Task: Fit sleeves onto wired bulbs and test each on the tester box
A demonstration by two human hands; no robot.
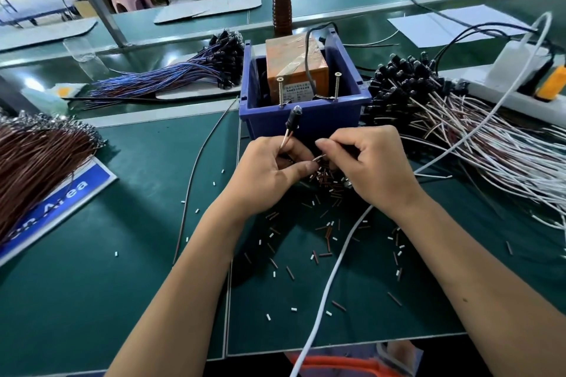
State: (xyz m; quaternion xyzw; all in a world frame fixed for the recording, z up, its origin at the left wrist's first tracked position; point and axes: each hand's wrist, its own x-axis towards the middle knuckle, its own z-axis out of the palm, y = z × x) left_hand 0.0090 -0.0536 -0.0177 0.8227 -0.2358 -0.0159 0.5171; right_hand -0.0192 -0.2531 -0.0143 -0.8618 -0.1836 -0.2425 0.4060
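Two hands at work just in front of the blue bin, with stock ranged on the green mat (92, 300) from left to right.

Far left: bundle of brown wires (36, 159), untouched. Behind it: bundle of blue wires (171, 73) with black holders at the far end.

Left hand (269, 174): fingers curled round one wired bulb (293, 119), pinching its lead so that the bulb stands tilted up toward the bin. Free end of the lead pointing right, toward the other hand.

Centre: blue bin (306, 119) holding the tester box (295, 64), two upright screws (308, 87) at its near edge as contacts, apparently.

Right hand (370, 168): thumb and forefinger pinched at the lead's free end; whether a sleeve is between them, too small to tell. Loose sleeves (329, 180) piled on the mat directly beneath both hands.

Far right: heap of finished-looking bulbs with white and brown leads (459, 131), beside a power strip (517, 82).

Step in hand, by judgement: fitting a sleeve onto the lead end. Next move: fine alignment of sleeve bore to wire tip, then bare ends to the two screws for the test.
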